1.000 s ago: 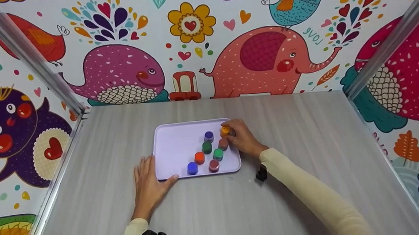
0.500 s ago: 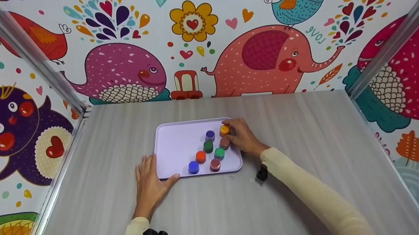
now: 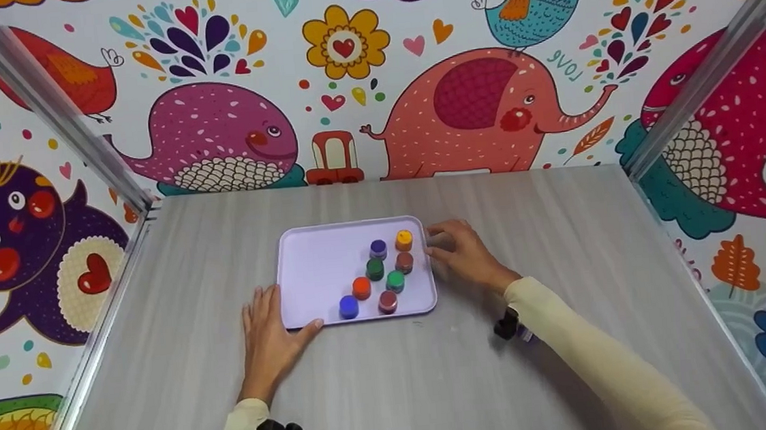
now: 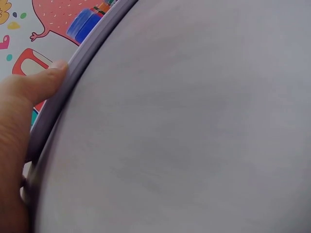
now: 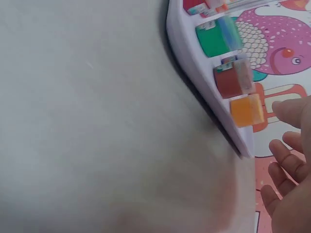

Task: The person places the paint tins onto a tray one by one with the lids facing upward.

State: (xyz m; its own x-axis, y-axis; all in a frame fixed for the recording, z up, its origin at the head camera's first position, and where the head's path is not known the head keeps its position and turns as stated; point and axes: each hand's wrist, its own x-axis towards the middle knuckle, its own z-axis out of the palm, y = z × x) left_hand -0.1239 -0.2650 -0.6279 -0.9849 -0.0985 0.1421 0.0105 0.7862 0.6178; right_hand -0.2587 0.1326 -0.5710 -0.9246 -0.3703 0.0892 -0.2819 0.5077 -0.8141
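Note:
A lilac tray [image 3: 315,261] lies on the table, holding several small paint jars on its right half. My left hand [image 3: 270,347] rests at its front left corner, fingers straight along the side. In the left wrist view, the left thumb [image 4: 51,80] presses the tray's rim. My right hand [image 3: 466,255] is just off the tray's right edge with nothing in it, fingers loosely bent. Nearest to it stand the orange-yellow jar [image 3: 403,241] and a brown jar [image 3: 404,262]. The right wrist view shows a gap between the fingers and the orange jar [image 5: 247,110].
Purple [image 3: 378,248], dark green [image 3: 375,269], red-orange [image 3: 361,288] and blue [image 3: 348,306] jars form a slanting row. Beside them stand a light green jar [image 3: 395,282] and a reddish-brown jar [image 3: 388,302]. A patterned wall [image 3: 416,199] backs the grey table [image 3: 397,391].
My right hand has let go of the orange-yellow jar at the tray's back right corner and drawn away to the right. The left hand stays at the tray's corner.

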